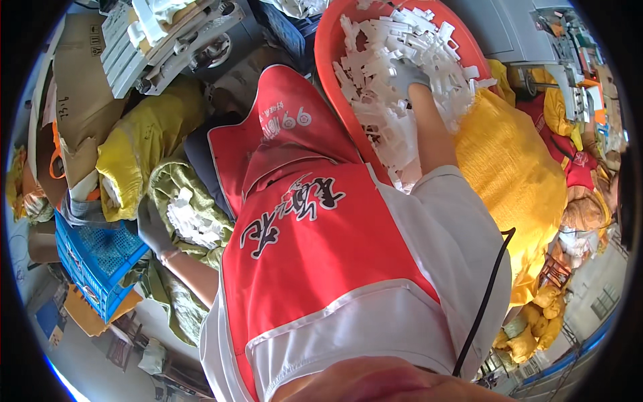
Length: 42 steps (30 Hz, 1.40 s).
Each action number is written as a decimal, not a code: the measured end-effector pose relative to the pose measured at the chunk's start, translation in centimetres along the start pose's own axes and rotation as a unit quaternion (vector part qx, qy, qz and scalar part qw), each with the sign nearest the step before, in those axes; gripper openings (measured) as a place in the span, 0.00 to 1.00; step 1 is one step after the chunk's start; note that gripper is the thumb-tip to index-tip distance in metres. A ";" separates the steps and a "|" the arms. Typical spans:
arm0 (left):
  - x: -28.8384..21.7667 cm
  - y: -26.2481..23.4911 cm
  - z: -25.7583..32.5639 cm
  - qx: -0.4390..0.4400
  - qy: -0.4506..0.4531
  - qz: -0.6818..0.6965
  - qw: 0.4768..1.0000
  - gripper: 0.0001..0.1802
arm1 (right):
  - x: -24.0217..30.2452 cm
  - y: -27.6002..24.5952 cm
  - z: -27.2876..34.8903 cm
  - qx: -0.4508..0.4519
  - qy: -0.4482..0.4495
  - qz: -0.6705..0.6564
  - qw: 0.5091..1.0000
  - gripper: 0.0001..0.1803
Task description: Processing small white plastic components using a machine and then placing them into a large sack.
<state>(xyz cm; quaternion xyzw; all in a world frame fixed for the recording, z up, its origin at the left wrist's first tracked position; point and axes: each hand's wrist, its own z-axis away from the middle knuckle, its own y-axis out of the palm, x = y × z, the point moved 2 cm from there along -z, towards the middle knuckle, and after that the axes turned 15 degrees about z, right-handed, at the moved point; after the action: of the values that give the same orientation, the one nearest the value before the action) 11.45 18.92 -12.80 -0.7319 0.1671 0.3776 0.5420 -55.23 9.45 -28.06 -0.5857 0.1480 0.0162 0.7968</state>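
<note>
My right hand [407, 77], in a grey glove, reaches into a red tub [326, 63] heaped with white plastic parts [382, 100]. Its fingers curl down among the parts, and their tips are partly hidden. Low on the left, my gloved left hand [153, 231] is at the rim of a green woven sack [169, 175], its fingers closed on the edge. More white plastic pieces [194, 218] lie inside that sack. Between the two containers hangs my red apron [321, 234].
A blue plastic crate [100, 268] stands beside the green sack, with a yellow sack [154, 127] and cardboard [84, 74] beyond. Metal machine plates [167, 50] are at the upper left. A full orange-yellow woven sack [512, 181] leans against the tub's right side.
</note>
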 end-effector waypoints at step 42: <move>-24.3 9.5 -17.7 0.129 0.349 0.119 0.921 0.18 | 3.4 -12.3 2.1 -0.094 -0.055 -0.783 0.613 0.19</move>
<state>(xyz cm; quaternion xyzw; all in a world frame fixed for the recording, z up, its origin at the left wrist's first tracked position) -4.22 -4.75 0.91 -0.7159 0.4787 0.1357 0.4898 -49.11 7.09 -16.94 -0.5486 -0.4128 -0.5679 0.4541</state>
